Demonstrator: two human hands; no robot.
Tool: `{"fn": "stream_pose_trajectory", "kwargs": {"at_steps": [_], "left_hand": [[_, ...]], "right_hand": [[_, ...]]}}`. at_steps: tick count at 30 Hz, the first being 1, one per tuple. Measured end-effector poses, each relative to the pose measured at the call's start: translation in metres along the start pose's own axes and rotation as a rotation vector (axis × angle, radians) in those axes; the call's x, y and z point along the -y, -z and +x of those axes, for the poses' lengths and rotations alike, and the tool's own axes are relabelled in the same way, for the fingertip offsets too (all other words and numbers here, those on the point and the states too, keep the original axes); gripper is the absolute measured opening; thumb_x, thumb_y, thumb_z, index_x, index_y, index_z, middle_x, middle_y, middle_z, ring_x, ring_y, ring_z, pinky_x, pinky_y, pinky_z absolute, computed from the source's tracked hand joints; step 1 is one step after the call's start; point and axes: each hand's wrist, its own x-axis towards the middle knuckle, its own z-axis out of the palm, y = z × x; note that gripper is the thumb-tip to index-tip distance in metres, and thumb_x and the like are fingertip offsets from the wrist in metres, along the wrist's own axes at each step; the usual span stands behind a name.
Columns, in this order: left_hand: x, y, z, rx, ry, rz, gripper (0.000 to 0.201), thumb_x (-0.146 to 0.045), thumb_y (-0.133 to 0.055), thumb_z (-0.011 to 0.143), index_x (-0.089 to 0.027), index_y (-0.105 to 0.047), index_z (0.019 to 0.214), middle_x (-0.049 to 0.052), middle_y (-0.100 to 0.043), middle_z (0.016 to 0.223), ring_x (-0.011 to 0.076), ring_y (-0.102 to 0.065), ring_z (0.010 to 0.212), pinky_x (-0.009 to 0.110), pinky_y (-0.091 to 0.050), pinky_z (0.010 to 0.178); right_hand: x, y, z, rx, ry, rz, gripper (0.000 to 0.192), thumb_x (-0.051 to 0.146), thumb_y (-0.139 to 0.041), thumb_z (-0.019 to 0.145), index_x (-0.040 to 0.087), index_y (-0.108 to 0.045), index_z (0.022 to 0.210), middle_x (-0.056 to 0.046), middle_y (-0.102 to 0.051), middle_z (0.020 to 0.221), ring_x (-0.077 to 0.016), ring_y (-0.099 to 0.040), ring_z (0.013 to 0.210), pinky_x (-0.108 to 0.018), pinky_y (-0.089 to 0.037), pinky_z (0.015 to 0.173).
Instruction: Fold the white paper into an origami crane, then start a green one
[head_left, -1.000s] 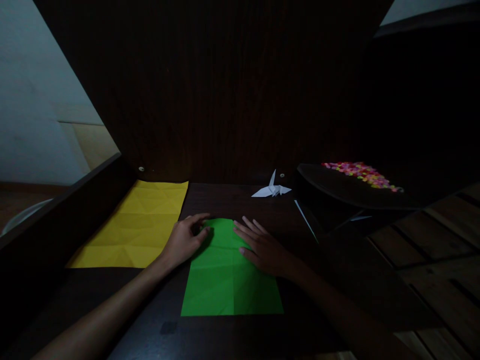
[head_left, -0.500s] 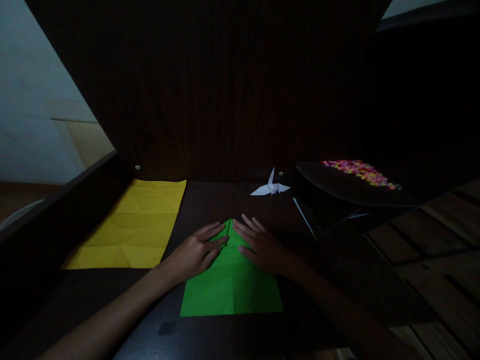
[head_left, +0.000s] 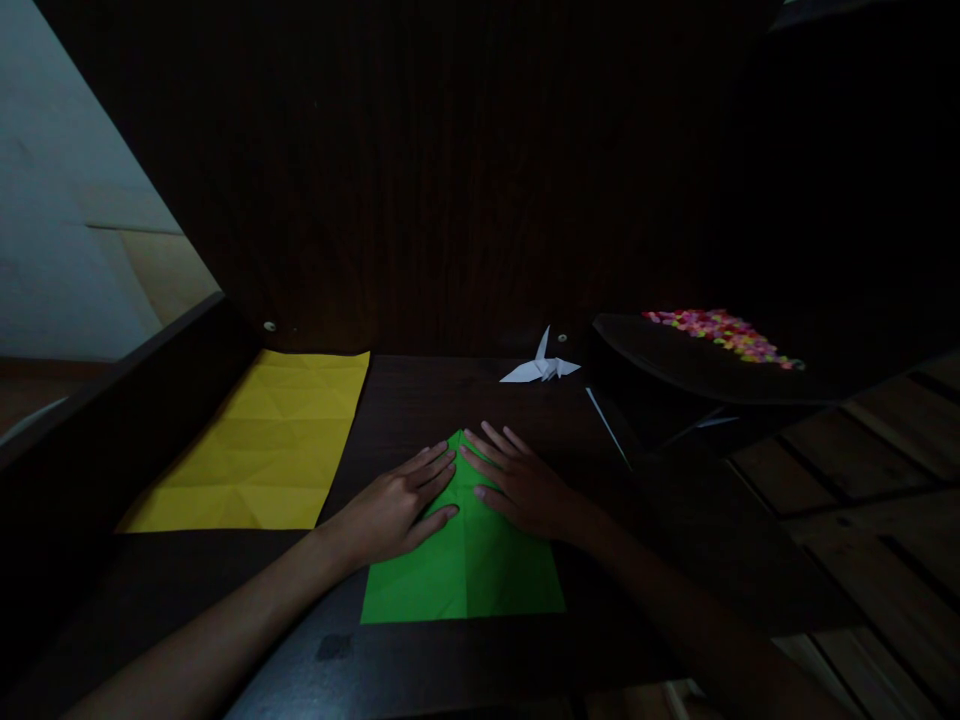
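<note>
Head view, dim light. Left hand (head_left: 397, 505) and right hand (head_left: 517, 485) lie flat, fingers spread, palms down on the green paper (head_left: 465, 570); neither pinches anything. Fingertips of both nearly meet at the sheet's pointed far end, where the two top corners appear folded in toward a centre crease. The green paper rests on the dark tabletop (head_left: 420, 400), directly before the person, its near edge square to the table's edge.

Risk, as judged: both flaps are held by pressure alone. If either hand lifts or slides unevenly, a flap could spring up or the sheet could skate on the smooth wood, leaving the point off the centre line. Low light makes edge alignment hard to check.

Count:
- green paper: one
- yellow paper (head_left: 255, 440): one, creased, flat, left of the hands, apart from the green
- white paper crane (head_left: 541, 366): one, far side
- dark tray (head_left: 675, 370): one, at right, holding small multicoloured pieces (head_left: 724, 335), too many and too small to count.
</note>
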Motion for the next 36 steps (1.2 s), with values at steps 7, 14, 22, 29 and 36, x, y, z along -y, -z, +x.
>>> {"fn": "stream_pose_trajectory", "kwargs": {"at_steps": [7,14,22,29,36], "left_hand": [[-0.0015,0.0013,0.0003,0.034,-0.027,0.028,0.047,-0.036,-0.05,0.096,-0.014,-0.05,0.137,0.015,-0.046,0.145,0.0284,-0.037,0.138,0.051,-0.037,0.113],[-0.0015,0.0014,0.0009,0.016,-0.043,0.019,0.046,-0.037,-0.052,0.095,-0.015,-0.053,0.135,0.014,-0.046,0.145,0.0288,-0.041,0.136,0.051,-0.039,0.112],[-0.0038,0.0021,0.0015,0.028,-0.052,0.034,0.043,-0.036,-0.051,0.096,-0.016,-0.054,0.134,0.014,-0.048,0.144,0.0283,-0.043,0.135,0.052,-0.038,0.112],[-0.0041,0.0008,0.001,0.067,-0.069,0.108,0.045,-0.037,-0.046,0.097,-0.011,-0.054,0.133,0.019,-0.048,0.142,0.0289,-0.042,0.136,0.051,-0.038,0.112],[-0.0026,-0.0013,-0.0009,0.029,-0.068,0.065,0.043,-0.035,-0.049,0.096,-0.014,-0.055,0.134,0.016,-0.048,0.143,0.0292,-0.042,0.135,0.051,-0.037,0.113]], "right_hand": [[0.0018,0.0005,0.0007,-0.003,-0.013,0.0,0.054,0.04,-0.033,0.101,0.02,-0.027,0.151,-0.006,-0.024,0.158,-0.0269,-0.009,0.148,-0.051,-0.016,0.119],[0.0002,-0.0022,-0.0003,-0.031,-0.015,0.029,0.061,0.044,-0.036,0.099,0.018,-0.022,0.152,-0.006,-0.025,0.158,-0.0256,-0.009,0.148,-0.05,-0.016,0.12],[0.0013,-0.0026,0.0008,-0.021,-0.018,0.011,0.059,0.042,-0.036,0.099,0.017,-0.025,0.152,-0.007,-0.025,0.158,-0.0271,-0.011,0.148,-0.05,-0.016,0.119],[0.0022,-0.0014,0.0012,-0.013,-0.025,-0.001,0.059,0.043,-0.035,0.099,0.017,-0.026,0.151,-0.007,-0.025,0.158,-0.0278,-0.012,0.147,-0.05,-0.015,0.12],[0.0029,-0.0008,0.0014,-0.017,-0.023,0.004,0.058,0.042,-0.035,0.099,0.017,-0.026,0.151,-0.007,-0.026,0.158,-0.0271,-0.013,0.147,-0.05,-0.016,0.12]]}}
